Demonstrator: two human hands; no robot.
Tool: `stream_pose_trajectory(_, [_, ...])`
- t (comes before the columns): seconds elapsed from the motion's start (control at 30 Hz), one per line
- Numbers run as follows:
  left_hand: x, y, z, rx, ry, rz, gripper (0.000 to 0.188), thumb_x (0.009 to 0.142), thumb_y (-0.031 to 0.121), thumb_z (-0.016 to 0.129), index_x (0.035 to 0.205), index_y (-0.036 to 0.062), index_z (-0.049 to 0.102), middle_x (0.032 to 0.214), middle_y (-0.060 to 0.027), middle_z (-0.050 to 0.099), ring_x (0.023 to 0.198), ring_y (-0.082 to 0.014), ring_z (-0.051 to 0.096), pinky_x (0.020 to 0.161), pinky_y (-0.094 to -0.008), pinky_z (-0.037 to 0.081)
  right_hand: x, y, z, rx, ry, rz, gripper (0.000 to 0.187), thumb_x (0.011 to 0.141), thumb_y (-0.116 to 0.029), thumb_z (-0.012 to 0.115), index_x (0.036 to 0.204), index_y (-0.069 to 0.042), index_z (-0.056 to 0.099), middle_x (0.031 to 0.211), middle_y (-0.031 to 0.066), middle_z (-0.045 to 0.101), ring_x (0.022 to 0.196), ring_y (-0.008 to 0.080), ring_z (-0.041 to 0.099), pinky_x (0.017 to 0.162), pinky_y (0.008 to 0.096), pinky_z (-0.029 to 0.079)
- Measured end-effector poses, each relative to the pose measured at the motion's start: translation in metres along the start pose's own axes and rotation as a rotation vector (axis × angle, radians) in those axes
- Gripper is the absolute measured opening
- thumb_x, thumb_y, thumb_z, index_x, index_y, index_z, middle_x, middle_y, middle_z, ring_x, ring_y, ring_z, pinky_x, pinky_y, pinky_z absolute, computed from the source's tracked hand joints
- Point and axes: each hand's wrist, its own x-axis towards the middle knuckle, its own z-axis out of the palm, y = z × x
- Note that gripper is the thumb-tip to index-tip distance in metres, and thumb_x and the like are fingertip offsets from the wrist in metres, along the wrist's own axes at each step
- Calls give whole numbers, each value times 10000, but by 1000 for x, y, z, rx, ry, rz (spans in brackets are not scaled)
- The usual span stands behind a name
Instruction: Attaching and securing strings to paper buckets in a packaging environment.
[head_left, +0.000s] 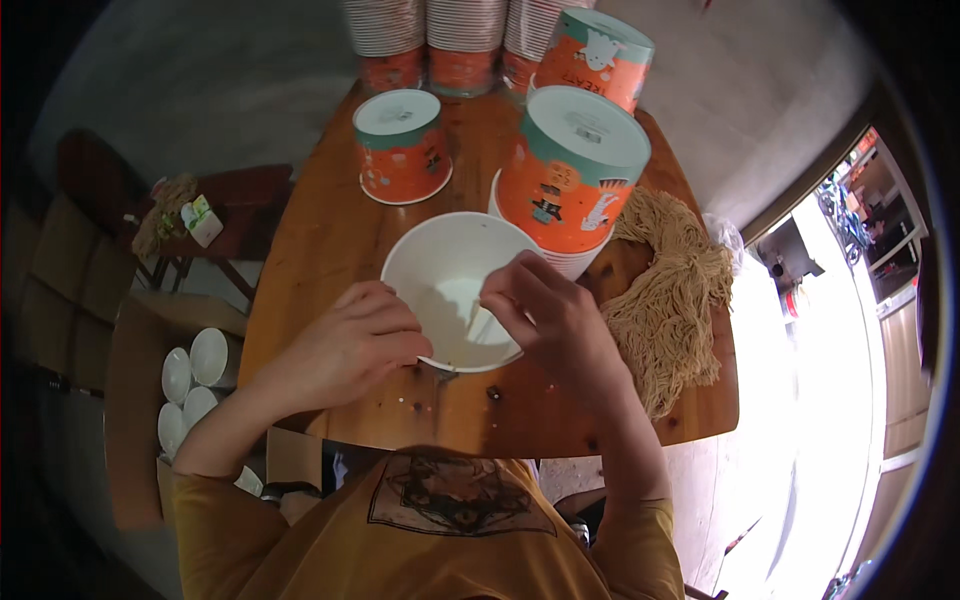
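Tbl [310, 260]: tub [450, 285] near ctr, 2nd tub [403, 150] far L, tub stack [572, 180] behind R, strand bundle [675, 300] R edge; box [137, 400] w/ cups [210, 357] off L.

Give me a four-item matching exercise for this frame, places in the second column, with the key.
1. Left hand
2. Right hand
3. Tan strand bundle
4. Cardboard box

A. Left of the table, with white cups inside
B. At the open white tub's right side
C. On the table's right side
D. At the open white tub's left rim

Pairs: 1-D, 2-B, 3-C, 4-A
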Motion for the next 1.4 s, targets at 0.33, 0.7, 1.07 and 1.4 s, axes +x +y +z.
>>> stream_pose_trajectory(0.33, [-2,18,26,-77,284,-487,178,893,245,637,857,76,598,719,-46,625,762,-238,637,1050,-461,304,13,-10,47,81,-57,290,95,954,-181,566,963,-97,523,743,147,624,728,385,626,611,474,480])
stream_pose_trajectory(0.7, [5,21,51,25,508,-470,79,785,116,619,802,50,579,799,-104,561,919,-300,546,1029,-495,293,12,-10,59,38,28,502,131,992,-190,521,952,-80,578,576,60,561,462,147,559,446,310,439])
stream_pose_trajectory(1.07, [11,17,64,-6,733,-500,129,796,105,678,749,89,560,653,-8,543,751,-213,560,956,-434,318,24,-27,54,21,-67,582,147,984,-233,530,950,-95,568,729,201,616,723,422,614,615,444,482])
stream_pose_trajectory(1.4, [20,34,79,58,803,-591,69,680,154,637,714,102,607,768,-81,529,911,-264,548,972,-490,301,31,-23,56,-168,56,559,191,1005,-238,474,952,-77,562,613,137,564,552,258,598,553,385,462])
